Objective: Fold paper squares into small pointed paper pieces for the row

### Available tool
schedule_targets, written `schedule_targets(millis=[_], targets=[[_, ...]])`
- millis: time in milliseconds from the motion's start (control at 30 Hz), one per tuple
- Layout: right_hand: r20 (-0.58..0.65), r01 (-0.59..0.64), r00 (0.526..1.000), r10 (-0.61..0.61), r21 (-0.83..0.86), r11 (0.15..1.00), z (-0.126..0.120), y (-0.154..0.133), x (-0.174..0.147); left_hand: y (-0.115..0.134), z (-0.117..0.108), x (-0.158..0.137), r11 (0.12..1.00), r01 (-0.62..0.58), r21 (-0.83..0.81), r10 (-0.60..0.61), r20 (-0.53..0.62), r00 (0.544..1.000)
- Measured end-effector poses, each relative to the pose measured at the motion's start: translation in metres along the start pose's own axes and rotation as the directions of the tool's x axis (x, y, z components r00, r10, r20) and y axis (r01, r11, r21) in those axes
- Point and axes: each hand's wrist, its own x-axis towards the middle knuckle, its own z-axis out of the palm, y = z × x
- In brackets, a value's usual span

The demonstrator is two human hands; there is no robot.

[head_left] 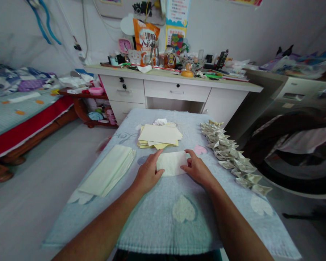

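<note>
A small pale sheet of paper (pixel 171 164) lies between my hands over the cloth-covered table. My left hand (pixel 150 171) grips its left edge, thumb on the front and fingers at the back corner. At the right edge, my right hand (pixel 197 167) pinches the sheet between thumb and curled forefinger. Just beyond it rests a stack of cream and yellow paper (pixel 160 134). To the left is a pile of long, pale green-white folded paper (pixel 108 169). Rows of folded paper pieces with pointed tips (pixel 230 156) stand along the table's right side.
A blue cloth with heart prints (pixel 163 224) covers the table. Behind it stands a white desk (pixel 176 87) crowded with jars and an orange bag (pixel 146 40). A washing machine (pixel 301 108) with its door open is at right, a bed (pixel 21 108) at left.
</note>
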Motion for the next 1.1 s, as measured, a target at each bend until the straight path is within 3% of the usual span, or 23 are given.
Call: schedule_targets(millis=[100,200,567,667,833,900,1000,1100], targets=[[-0.002,-0.010,1.000,0.010,-0.060,0.998,0.002,0.000,0.000,-0.004,0.002,0.000,0.969,-0.084,0.232,0.071,0.061,0.996],[-0.003,-0.007,1.000,0.006,-0.095,0.995,0.003,0.001,0.001,-0.006,0.003,-0.002,0.923,-0.126,0.364,0.091,0.112,0.989],[-0.004,-0.046,0.999,0.046,-0.158,0.986,0.007,0.003,0.002,0.002,0.005,-0.005,0.775,-0.198,0.601,0.065,0.236,0.969],[-0.007,-0.046,0.999,0.045,-0.173,0.984,0.007,0.002,0.001,0.003,0.007,-0.006,0.730,-0.210,0.650,0.075,0.229,0.971],[-0.013,-0.040,0.999,0.039,-0.187,0.982,0.008,0.001,0.001,0.008,0.008,-0.010,0.618,-0.207,0.759,0.200,0.103,0.974],[-0.015,-0.040,0.999,0.038,-0.184,0.982,0.009,0.001,0.001,0.010,0.009,-0.011,0.607,-0.282,0.743,0.251,0.158,0.955],[-0.024,-0.039,0.999,0.036,-0.159,0.987,0.008,0.003,0.002,0.010,0.014,-0.012,0.614,-0.464,0.638,0.305,0.350,0.885],[-0.013,-0.035,0.999,0.034,-0.105,0.994,0.004,0.005,0.002,0.006,0.019,-0.014,0.629,-0.539,0.560,0.307,0.458,0.834]])
